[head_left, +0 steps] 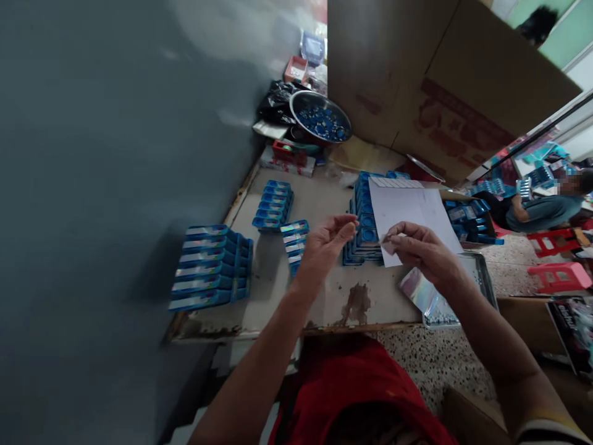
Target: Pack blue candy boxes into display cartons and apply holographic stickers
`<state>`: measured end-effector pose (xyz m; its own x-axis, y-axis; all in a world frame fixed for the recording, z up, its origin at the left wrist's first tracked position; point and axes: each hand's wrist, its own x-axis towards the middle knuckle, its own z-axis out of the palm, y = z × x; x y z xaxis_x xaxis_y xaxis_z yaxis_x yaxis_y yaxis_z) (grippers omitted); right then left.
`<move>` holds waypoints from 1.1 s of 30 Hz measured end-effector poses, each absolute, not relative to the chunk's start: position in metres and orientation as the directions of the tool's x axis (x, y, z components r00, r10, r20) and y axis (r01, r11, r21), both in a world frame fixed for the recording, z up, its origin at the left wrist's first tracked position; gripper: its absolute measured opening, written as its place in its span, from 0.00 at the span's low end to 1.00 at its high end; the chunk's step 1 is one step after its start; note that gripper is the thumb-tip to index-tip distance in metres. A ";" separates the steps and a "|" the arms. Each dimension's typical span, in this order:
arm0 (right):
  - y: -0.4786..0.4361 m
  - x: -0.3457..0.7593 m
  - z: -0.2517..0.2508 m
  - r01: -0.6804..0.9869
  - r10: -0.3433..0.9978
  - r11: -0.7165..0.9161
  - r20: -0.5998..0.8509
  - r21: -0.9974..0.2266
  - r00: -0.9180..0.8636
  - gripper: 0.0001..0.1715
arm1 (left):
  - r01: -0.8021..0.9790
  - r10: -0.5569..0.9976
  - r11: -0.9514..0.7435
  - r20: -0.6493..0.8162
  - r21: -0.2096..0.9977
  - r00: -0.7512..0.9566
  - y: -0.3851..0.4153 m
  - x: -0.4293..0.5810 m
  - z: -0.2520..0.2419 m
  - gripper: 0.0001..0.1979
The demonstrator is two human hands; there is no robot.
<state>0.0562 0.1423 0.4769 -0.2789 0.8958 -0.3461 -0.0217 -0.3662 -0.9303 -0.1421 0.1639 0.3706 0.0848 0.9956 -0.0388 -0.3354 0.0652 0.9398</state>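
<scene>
My left hand (331,240) is raised over the table, its thumb and fingers pinched together; whatever they hold, if anything, is too small to name. My right hand (419,247) is also pinched, in front of a white paper sheet (412,210); a small see-through bit seems to show at its fingertips, but I cannot make it out. Between and behind the hands stands a stack of blue packs (365,216), partly covered by the sheet. Just left of my left hand lies a short row of blue packs (293,238), partly hidden by the wrist.
More blue packs stand in a row (273,204) and a larger group (210,266) by the grey wall. A metal bowl (319,117) of small blue pieces sits behind. Right are a tray (486,278) and a box of blue packs (467,216). Another person (542,210) sits beyond.
</scene>
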 end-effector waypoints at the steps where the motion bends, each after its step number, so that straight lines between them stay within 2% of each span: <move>1: 0.150 0.063 0.481 -0.009 0.883 -0.376 -0.355 -0.927 -0.306 0.16 | -0.310 0.997 0.036 -0.012 0.950 0.078 0.171 -0.141 0.375 0.27; 5: 0.178 0.086 0.490 -0.071 0.823 -0.455 -0.389 -0.888 -0.415 0.18 | -0.314 0.958 0.019 0.072 0.949 0.278 0.200 -0.122 0.399 0.31; 7: 0.185 0.093 0.486 -0.123 0.802 -0.501 -0.406 -0.857 -0.439 0.17 | -0.347 0.927 0.108 0.032 0.932 0.373 0.213 -0.107 0.409 0.36; 9: 0.186 0.098 0.481 -0.166 0.802 -0.524 -0.419 -0.835 -0.426 0.15 | -0.368 0.920 0.195 -0.040 0.909 0.390 0.222 -0.095 0.414 0.40; 14: 0.188 0.118 0.471 -0.229 0.825 -0.527 -0.428 -0.818 -0.371 0.13 | -0.388 0.931 0.275 -0.143 0.880 0.334 0.228 -0.080 0.415 0.42; 20: 0.207 0.141 0.468 -0.182 0.847 -0.490 -0.416 -0.852 -0.331 0.14 | -0.386 0.979 0.150 -0.083 0.910 0.186 0.236 -0.066 0.412 0.28; 27: 0.218 0.145 0.467 -0.025 0.956 -0.238 -0.229 -0.971 -0.183 0.25 | -0.363 0.995 0.081 -0.055 0.928 0.080 0.246 -0.059 0.416 0.20; 33: 0.220 0.142 0.468 0.079 0.980 -0.145 -0.154 -0.986 -0.128 0.25 | -0.322 0.998 0.068 -0.057 0.944 0.041 0.248 -0.063 0.410 0.19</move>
